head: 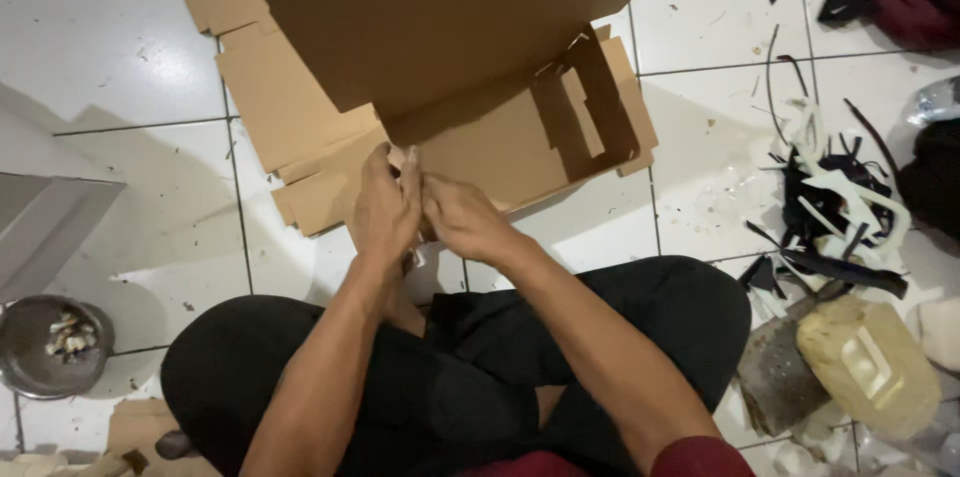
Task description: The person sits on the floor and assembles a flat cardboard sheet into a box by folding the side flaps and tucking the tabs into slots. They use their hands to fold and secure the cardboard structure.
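A large brown cardboard box piece (pixel 470 27) is held up over the white tiled floor, its flaps unfolded. My left hand (pixel 385 209) grips the near edge of the cardboard, fingers curled around a small pale strip. My right hand (pixel 462 219) presses against the same spot, thumb and fingers closed on the edge next to the left hand. Both hands touch each other at the box's bottom edge. My crossed legs in black trousers (pixel 480 377) lie below.
More flat cardboard (pixel 270 87) lies on the floor at the left. A pile of black and white scraps (pixel 835 207) sits at the right, with a yellowish jug (pixel 868 362) near it. A round metal dish (pixel 50 345) stands at the lower left.
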